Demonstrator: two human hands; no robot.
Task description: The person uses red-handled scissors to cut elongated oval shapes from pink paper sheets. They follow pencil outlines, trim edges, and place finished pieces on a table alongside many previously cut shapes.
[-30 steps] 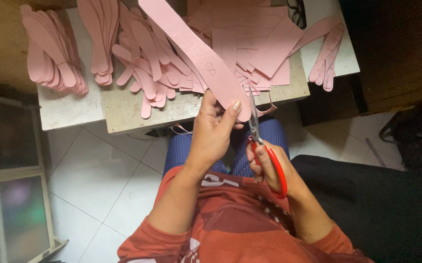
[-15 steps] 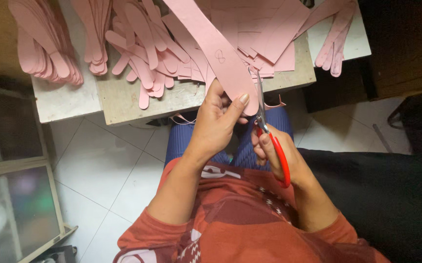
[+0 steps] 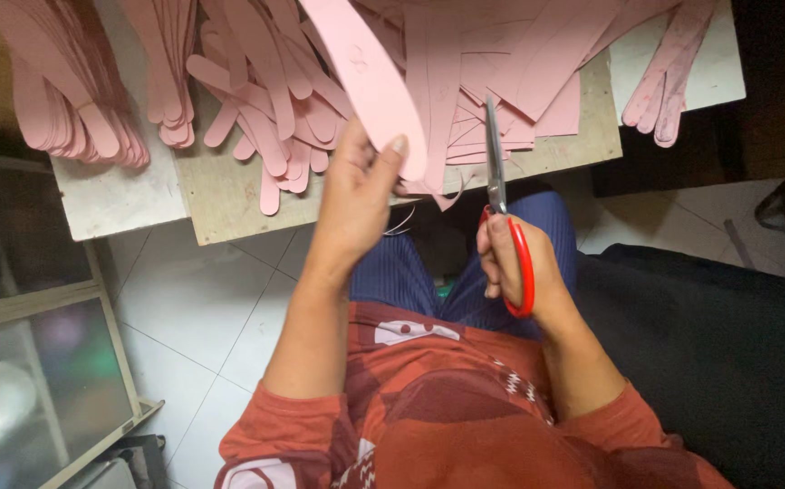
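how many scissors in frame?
1. The red-handled metal scissors are in the right hand, blades closed and pointing up at the pink paper sheets on the workbench. Others could be hidden under the paper.

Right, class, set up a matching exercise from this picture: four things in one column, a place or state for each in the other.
1 left hand
2 right hand
3 scissors
4 stack of pink cut-outs

a red-handled, blades shut
b lying at the table's left end
c holds a long pink strip
d grips the scissors

Pairs: 1-c, 2-d, 3-a, 4-b
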